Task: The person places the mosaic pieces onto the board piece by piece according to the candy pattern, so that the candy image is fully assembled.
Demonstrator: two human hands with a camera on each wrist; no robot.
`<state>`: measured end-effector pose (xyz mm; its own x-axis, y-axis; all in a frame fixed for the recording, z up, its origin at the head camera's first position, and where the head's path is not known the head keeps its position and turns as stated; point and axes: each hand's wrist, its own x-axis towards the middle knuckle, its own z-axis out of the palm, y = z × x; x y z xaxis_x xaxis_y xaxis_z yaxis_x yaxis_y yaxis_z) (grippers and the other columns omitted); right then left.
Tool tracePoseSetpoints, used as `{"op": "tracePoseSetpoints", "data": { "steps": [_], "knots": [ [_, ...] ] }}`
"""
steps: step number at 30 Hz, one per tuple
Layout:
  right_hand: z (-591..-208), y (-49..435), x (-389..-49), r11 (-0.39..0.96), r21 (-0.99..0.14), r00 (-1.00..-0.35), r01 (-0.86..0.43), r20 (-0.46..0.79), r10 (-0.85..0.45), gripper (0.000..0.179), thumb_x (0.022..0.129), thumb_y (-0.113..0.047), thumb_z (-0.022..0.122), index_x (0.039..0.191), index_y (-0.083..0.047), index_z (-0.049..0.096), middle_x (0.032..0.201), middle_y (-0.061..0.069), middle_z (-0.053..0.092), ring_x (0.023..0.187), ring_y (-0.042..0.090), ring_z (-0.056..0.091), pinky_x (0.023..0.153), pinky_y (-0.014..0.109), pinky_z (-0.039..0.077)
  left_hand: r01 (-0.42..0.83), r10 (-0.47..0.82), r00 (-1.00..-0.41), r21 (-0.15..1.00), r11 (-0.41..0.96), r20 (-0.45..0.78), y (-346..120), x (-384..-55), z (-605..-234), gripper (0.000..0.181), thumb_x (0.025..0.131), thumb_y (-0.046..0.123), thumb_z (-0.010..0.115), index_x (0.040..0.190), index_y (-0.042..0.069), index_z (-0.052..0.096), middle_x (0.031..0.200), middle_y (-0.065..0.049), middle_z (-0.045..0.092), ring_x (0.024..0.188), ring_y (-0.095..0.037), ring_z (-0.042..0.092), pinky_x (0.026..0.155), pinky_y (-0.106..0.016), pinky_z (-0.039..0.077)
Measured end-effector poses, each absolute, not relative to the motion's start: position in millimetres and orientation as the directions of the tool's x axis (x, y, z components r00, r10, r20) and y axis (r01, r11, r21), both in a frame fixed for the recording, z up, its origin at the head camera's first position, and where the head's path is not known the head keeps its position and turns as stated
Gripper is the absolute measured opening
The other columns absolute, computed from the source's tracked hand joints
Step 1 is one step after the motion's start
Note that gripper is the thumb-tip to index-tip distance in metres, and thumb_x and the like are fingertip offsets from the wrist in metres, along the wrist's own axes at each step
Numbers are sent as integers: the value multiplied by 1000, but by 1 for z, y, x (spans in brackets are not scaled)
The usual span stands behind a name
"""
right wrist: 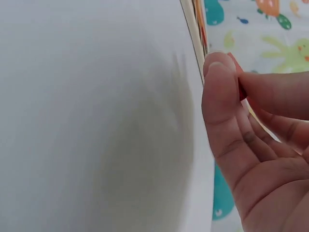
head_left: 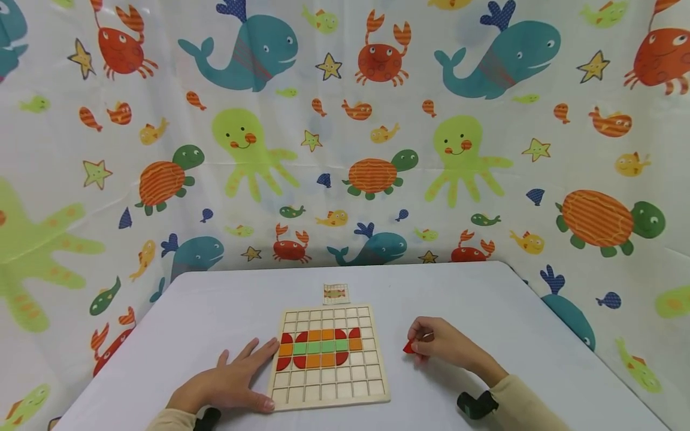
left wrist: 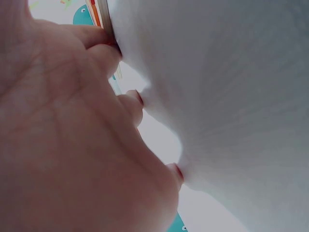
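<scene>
A wooden grid board (head_left: 329, 389) lies on the table with red, orange and green tiles (head_left: 323, 346) set in its cells, forming a fish-like pattern. Against the board's left edge rests my left hand (head_left: 229, 380), fingers spread and thumb at the lower left corner. To the right of the board, my right hand (head_left: 444, 344) pinches a small red tile (head_left: 408, 347) between thumb and finger. The right wrist view shows the same red tile (right wrist: 242, 92) partly hidden by the fingertips. In the left wrist view the left palm (left wrist: 72, 125) fills the left side.
Just beyond the board lies a small pattern card (head_left: 336, 294) with a similar fish picture. The white table (head_left: 232, 299) ends at a curtain (head_left: 323, 78) printed with sea animals. Dark straps (head_left: 477, 405) sit at the wrists.
</scene>
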<state>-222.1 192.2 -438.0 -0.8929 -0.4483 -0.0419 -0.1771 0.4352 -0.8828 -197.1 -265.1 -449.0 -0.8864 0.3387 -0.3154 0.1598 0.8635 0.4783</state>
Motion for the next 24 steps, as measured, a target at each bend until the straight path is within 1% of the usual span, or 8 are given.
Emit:
{"op": "tracePoseSetpoints", "data": {
  "steps": [4,7,9,15,20,24],
  "knots": [
    [-439,179,-227,397,-905,-894,-152,-46,-446,13,102,-1,69,114,2,66,99,12,67,80,27,73,76,32,64,164,339,-888,475,865,-311,-265,-198,-449,121,72,58,94,169,15,34,173,-14,31,160,-48,10,114,-83,-9],
    [-437,169,-229,384,-911,-891,-152,-41,-451,18,102,-1,68,120,3,68,101,12,67,79,27,74,78,32,64,166,340,-888,475,864,-309,-266,-198,-450,121,72,58,94,169,15,34,173,-14,31,160,-48,10,114,-83,-8],
    [-436,162,-229,383,-910,-890,-159,-36,-455,20,101,-1,69,121,2,70,101,11,67,79,26,74,78,33,64,167,340,-888,472,866,-308,-266,-198,-450,121,72,58,94,169,15,34,173,-14,31,160,-48,10,114,-83,-8],
    [-437,146,-232,384,-906,-887,-178,-21,-461,15,99,-3,72,114,0,73,99,9,69,77,25,72,76,33,64,172,340,-889,465,868,-306,-266,-199,-450,119,74,56,94,169,15,34,173,-14,31,160,-48,10,114,-83,-8],
    [-439,134,-235,410,-883,-884,-227,10,-467,10,97,-5,77,107,-2,75,93,5,72,76,22,68,68,29,60,186,350,-887,463,867,-300,-266,-198,-451,117,76,53,94,169,15,34,172,-16,31,159,-50,11,113,-84,-8],
    [-440,125,-236,421,-874,-884,-243,20,-468,8,96,-6,78,103,-3,75,92,2,73,78,20,66,65,27,58,172,339,-890,465,869,-305,-266,-198,-450,119,74,54,94,169,16,34,173,-14,31,160,-48,11,114,-83,-7]
  ]
}}
